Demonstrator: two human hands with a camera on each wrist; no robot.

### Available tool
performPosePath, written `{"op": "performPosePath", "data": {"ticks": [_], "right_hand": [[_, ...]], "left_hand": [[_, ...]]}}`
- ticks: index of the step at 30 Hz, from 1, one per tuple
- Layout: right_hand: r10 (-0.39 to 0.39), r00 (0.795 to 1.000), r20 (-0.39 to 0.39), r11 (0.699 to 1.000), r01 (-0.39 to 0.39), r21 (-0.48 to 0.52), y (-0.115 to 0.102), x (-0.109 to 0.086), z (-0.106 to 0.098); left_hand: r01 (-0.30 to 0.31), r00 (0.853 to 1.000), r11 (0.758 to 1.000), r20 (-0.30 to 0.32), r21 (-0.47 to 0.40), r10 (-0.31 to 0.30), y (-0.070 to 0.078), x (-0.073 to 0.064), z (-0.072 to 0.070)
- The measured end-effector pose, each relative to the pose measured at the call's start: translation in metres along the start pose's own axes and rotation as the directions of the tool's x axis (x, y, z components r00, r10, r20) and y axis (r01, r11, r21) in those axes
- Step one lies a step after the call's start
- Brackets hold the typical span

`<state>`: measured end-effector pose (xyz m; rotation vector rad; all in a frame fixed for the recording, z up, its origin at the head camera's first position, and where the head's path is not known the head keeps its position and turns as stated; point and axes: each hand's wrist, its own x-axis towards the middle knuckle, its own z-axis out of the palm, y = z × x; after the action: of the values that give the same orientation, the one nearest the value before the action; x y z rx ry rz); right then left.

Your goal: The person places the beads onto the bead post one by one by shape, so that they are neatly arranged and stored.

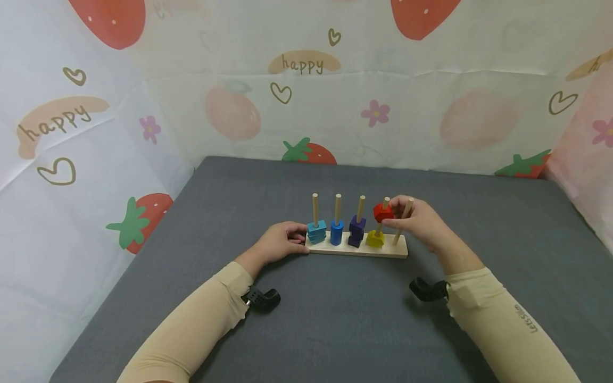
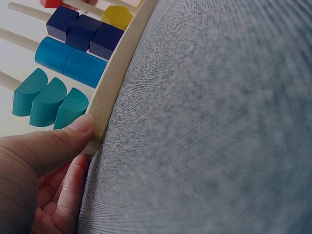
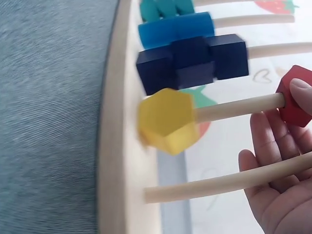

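A wooden peg stacker with a pale base (image 1: 356,252) stands on the grey cloth. My left hand (image 1: 279,242) grips the base's left end, its thumb (image 2: 73,127) at the front edge. My right hand (image 1: 423,224) pinches a red faceted block (image 1: 383,213), which is threaded on the upper part of the fourth peg. Lower on that peg sits a yellow hexagonal piece (image 3: 168,119). Teal half-round blocks (image 2: 46,100), blue cylinders (image 2: 70,61) and dark purple blocks (image 3: 192,63) fill the lower parts of the other pegs. The bare fifth peg (image 3: 224,178) passes in front of my right palm.
Grey cloth (image 1: 325,324) covers the table around the stacker. A white curtain (image 1: 364,138) printed with strawberries and hearts hangs behind and at the sides. Black wrist mounts (image 1: 262,299) jut inward from both sleeves.
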<state>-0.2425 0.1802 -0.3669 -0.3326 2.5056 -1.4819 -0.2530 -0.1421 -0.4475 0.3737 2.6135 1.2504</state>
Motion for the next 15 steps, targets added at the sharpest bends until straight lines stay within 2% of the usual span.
{"op": "performPosePath", "data": {"ticks": [15], "right_hand": [[0.003, 0.999, 0.048, 1.000, -0.003, -0.005, 0.034, 0.007, 0.015]], "left_hand": [[-0.008, 1.000, 1.000, 0.001, 0.004, 0.008, 0.002, -0.003, -0.001]]}}
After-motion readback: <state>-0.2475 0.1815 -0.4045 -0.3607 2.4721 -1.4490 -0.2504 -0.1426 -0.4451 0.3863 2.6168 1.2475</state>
